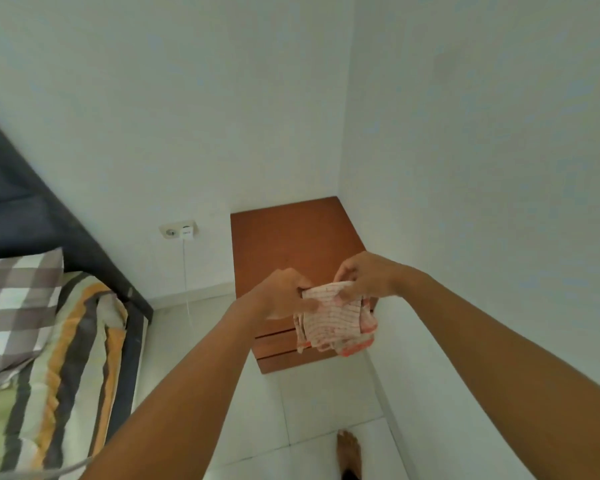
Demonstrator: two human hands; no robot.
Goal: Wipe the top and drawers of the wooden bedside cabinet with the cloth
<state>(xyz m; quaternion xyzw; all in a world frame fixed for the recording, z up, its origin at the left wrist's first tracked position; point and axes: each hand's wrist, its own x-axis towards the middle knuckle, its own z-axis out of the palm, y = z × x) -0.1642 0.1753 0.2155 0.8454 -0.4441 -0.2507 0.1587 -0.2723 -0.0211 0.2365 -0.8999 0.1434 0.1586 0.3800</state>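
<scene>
Left hand (280, 295), right hand (365, 276), cloth (333, 325) between

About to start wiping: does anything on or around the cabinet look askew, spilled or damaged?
Nothing stands out. The cabinet sits square in the corner, its drawers look shut, and the left hand and right hand hold the cloth.

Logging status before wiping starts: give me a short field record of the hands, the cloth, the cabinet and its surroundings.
cabinet: wooden, standing in the wall corner
drawers: look shut, partly hidden by the cloth
left hand: grips the cloth's left side
right hand: pinches its top edge
cloth: white with red lines, bunched, hanging between both hands, apparently off the cabinet
surroundings: bed at left with checked pillow; wall socket with white plug
wiping: not yet begun
</scene>
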